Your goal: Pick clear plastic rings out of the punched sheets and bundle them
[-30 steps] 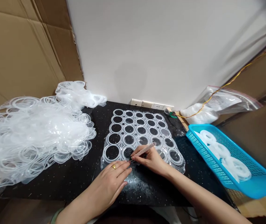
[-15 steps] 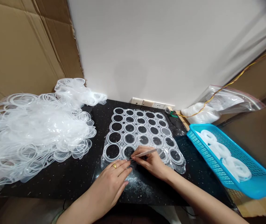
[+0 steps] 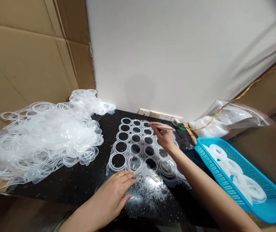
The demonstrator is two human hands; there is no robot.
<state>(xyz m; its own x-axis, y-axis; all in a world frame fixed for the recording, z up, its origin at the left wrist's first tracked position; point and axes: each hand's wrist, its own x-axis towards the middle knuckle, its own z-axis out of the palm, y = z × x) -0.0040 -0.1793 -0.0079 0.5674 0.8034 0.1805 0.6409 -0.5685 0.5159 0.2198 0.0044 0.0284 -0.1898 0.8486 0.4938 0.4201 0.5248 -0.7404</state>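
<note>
A clear plastic sheet (image 3: 127,154) patterned with rows of ring shapes lies flat on the speckled black tabletop (image 3: 55,188). My left hand (image 3: 118,188), with a gold ring on one finger, rests its outstretched fingers at the sheet's near edge and holds nothing. Farther up, my right hand (image 3: 164,137) is over the sheet's far rows, pinching a slim pale pen-like tool (image 3: 165,128). The tool's tip is hidden by my fingers, so I cannot tell whether it touches the sheet. White shavings (image 3: 149,195) are scattered in front of the sheet.
At the left, a big heap of translucent ring-cut plastic scraps (image 3: 53,135) leans toward cardboard (image 3: 31,58). On the right stands a blue basket (image 3: 266,209) holding white rings (image 3: 249,190). Behind are wall sockets (image 3: 156,114), a yellow-red wire (image 3: 246,88) and a clear bag (image 3: 237,111).
My right hand, still gripping the pen-like tool, has moved from the near row to the far rows. My left hand has stayed near the front edge. The view has shifted slightly.
</note>
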